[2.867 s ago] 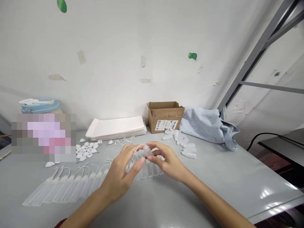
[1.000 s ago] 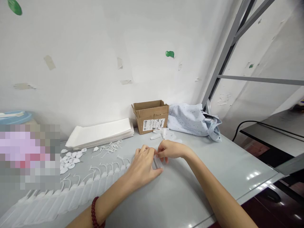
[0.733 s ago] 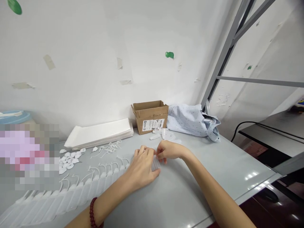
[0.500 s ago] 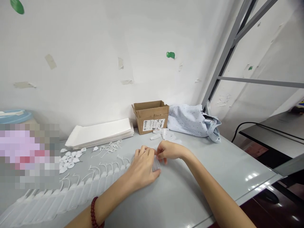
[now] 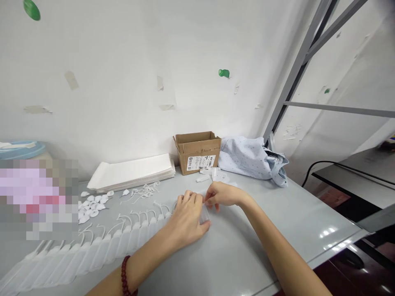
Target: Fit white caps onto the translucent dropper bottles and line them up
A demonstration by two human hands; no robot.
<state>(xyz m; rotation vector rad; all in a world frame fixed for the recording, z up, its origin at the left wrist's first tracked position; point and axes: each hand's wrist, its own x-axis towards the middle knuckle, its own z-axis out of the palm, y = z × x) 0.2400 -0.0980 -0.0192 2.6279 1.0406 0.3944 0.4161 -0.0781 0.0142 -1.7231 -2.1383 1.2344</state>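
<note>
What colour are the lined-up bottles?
The lined-up bottles are translucent white, clearest in the head view.

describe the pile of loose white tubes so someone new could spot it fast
On the grey table, find the stack of white sheets by the wall. The loose white tubes lie in front of its right half, beyond the row of translucent bottles. They are thin and tangled, unlike the wider white caps to their left.

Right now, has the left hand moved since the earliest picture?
Yes, rightward: the left hand, earlier left of the cardboard box, is now in front of it.
</note>
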